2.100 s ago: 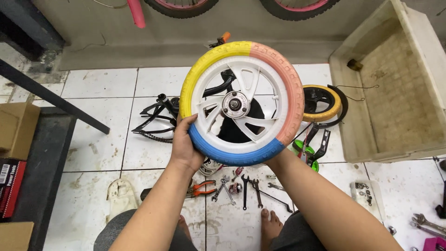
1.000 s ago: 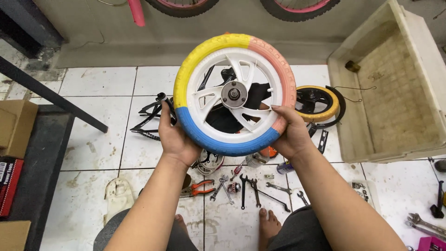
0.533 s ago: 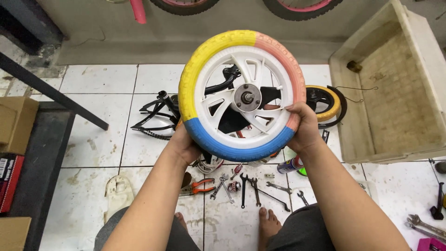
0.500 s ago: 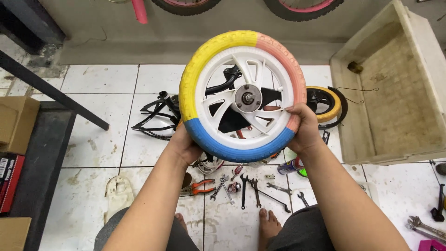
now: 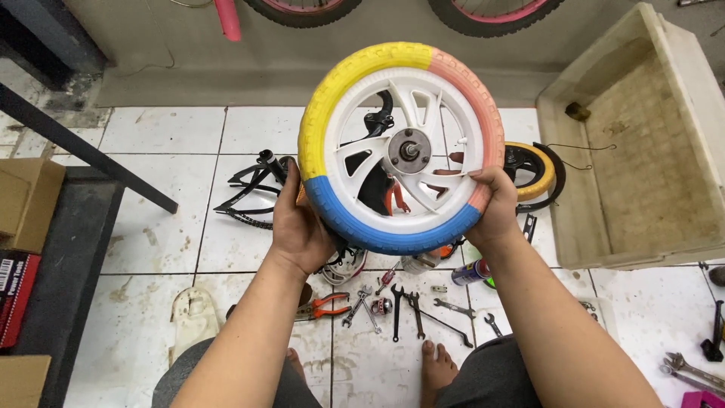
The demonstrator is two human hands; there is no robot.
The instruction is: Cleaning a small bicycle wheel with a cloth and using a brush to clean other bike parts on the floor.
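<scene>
I hold a small bicycle wheel (image 5: 400,143) up in front of me with both hands. Its rim and spokes are white plastic, with a metal hub in the middle, and its solid tyre is yellow, pink and blue. My left hand (image 5: 300,223) grips the lower left of the tyre where the yellow meets the blue. My right hand (image 5: 487,204) grips the lower right, with its fingers curled over the white rim. Under the wheel, on the tiled floor, lie several wrenches (image 5: 411,310) and orange-handled pliers (image 5: 326,305).
A black bicycle frame part (image 5: 253,189) lies on the floor to the left, and a second yellow-tyred wheel (image 5: 532,170) to the right. A large beige tub (image 5: 642,143) stands at right. Cardboard boxes (image 5: 26,204) sit at left. My bare feet (image 5: 438,361) are below.
The wheel has been turned in my hands and raised slightly; my hands shifted along the tyre's lower edge, and the coloured segments sit at a different angle than two seconds ago.
</scene>
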